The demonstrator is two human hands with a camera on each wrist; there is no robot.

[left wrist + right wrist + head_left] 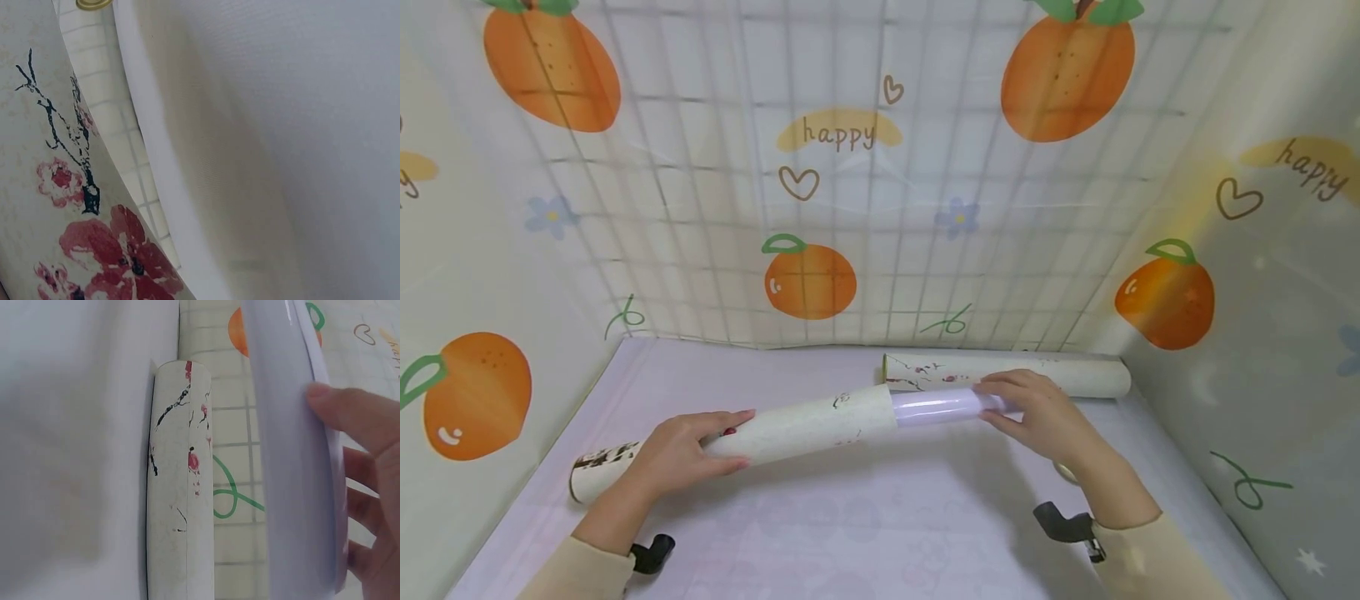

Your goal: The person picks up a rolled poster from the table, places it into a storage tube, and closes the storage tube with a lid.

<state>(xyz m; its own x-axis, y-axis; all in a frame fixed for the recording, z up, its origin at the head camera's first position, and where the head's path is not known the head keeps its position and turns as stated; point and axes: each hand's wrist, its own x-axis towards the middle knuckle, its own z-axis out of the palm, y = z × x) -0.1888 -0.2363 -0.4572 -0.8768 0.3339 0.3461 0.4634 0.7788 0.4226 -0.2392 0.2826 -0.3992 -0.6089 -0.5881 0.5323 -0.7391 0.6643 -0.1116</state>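
A cream cardboard tube [820, 425] with a plum-blossom print slants across the table, raised at its right end. My left hand [681, 454] grips it around its left half, thumb and fingers on opposite sides; its red blossoms and dark branches show on the tube [94, 187] in the left wrist view. Out of the tube's right end comes a glossy pale lavender roll [936, 407]. My right hand [1037, 417] holds that roll, fingers behind and thumb in front. In the right wrist view, the roll [294, 456] shows an overlapping edge under the fingers. Its inner end is hidden inside the tube.
A second blossom-print tube [1075, 377] lies along the table's back edge at the right. A gold-coloured ring [1064, 473] is partly hidden by my right wrist. Fruit-printed curtains [865, 208] enclose the pale table [850, 542] at the back and sides.
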